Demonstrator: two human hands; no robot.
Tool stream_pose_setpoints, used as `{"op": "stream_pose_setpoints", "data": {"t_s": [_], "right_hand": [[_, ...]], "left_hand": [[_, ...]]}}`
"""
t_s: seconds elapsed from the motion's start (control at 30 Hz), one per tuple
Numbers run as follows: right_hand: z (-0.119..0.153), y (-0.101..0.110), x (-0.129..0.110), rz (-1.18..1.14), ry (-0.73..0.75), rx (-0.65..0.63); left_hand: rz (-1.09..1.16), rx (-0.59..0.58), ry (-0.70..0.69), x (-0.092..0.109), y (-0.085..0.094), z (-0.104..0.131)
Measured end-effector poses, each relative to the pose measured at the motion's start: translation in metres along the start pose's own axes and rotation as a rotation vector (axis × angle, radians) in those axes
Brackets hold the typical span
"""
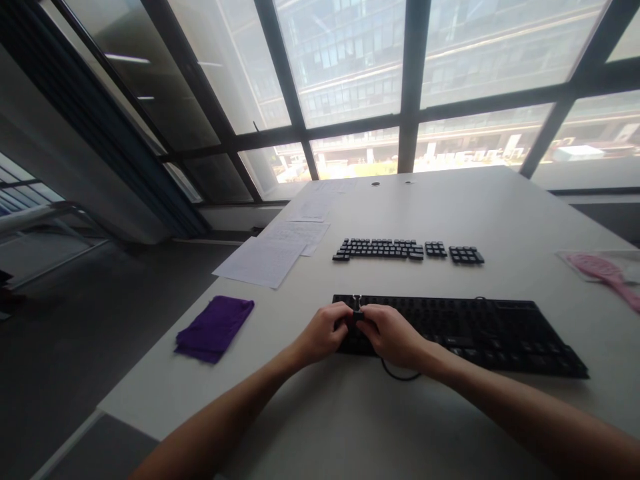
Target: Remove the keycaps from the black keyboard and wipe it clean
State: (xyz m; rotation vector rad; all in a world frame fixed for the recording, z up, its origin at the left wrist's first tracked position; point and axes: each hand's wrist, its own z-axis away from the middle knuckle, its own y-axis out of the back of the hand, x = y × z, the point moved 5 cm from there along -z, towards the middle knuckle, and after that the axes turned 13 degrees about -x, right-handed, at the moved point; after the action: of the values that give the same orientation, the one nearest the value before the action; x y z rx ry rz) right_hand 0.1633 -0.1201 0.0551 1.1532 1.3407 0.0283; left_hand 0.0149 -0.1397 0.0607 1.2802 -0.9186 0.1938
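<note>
Both hands meet over the left part of a black keyboard (480,327). Between their fingertips is a small black binder clip (358,313) with its metal handles pointing up. My left hand (325,328) pinches the clip from the left, fingers closed. From the right, my right hand (393,332) has its fingers closed on the same clip. Many keycaps appear to be off the keyboard's upper part, while some remain along its lower right. Beyond it, loose black keycaps (385,249) stand in rows on the white table.
A folded purple cloth (215,328) lies at the left table edge (145,387). Printed papers (265,259) are spread behind it. A pink brush-like object (603,269) is at the far right. A black cable (400,377) loops below the keyboard. Windows stand behind the table.
</note>
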Motion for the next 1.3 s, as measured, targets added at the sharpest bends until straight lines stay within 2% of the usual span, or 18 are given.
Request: {"op": "stream_pose_setpoints", "data": {"t_s": [0.13, 0.23, 0.43, 0.53, 0.67, 0.83, 0.93, 1.17, 1.3], "right_hand": [[0.008, -0.007, -0.005, 0.174, 0.128, -0.022], [0.012, -0.011, -0.006, 0.182, 0.181, -0.033], [0.009, -0.002, 0.006, -0.206, 0.037, 0.057], [0.008, 0.001, 0.012, -0.329, -0.025, 0.097], [0.009, 0.003, 0.011, -0.270, -0.015, 0.171], [0.011, 0.007, 0.005, -0.187, 0.038, 0.271], [0.010, 0.008, 0.007, -0.215, 0.007, 0.275], [0.009, 0.008, 0.007, -0.195, 0.024, 0.208], [0.009, 0.007, 0.007, -0.236, 0.004, 0.203]], "left_hand": [[0.010, -0.089, -0.053, 0.008, 0.001, 0.002], [-0.013, -0.114, -0.061, 0.011, -0.003, 0.003], [-0.005, -0.002, 0.009, 0.003, -0.012, 0.000], [0.054, 0.001, 0.013, 0.002, -0.012, -0.001], [0.097, 0.022, -0.004, 0.004, -0.008, 0.000], [0.049, 0.192, -0.013, 0.003, -0.005, 0.002], [0.054, 0.238, -0.010, -0.002, -0.006, 0.002], [0.265, 0.196, 0.038, -0.011, -0.009, -0.001], [0.236, 0.169, 0.020, -0.011, -0.008, -0.001]]}}
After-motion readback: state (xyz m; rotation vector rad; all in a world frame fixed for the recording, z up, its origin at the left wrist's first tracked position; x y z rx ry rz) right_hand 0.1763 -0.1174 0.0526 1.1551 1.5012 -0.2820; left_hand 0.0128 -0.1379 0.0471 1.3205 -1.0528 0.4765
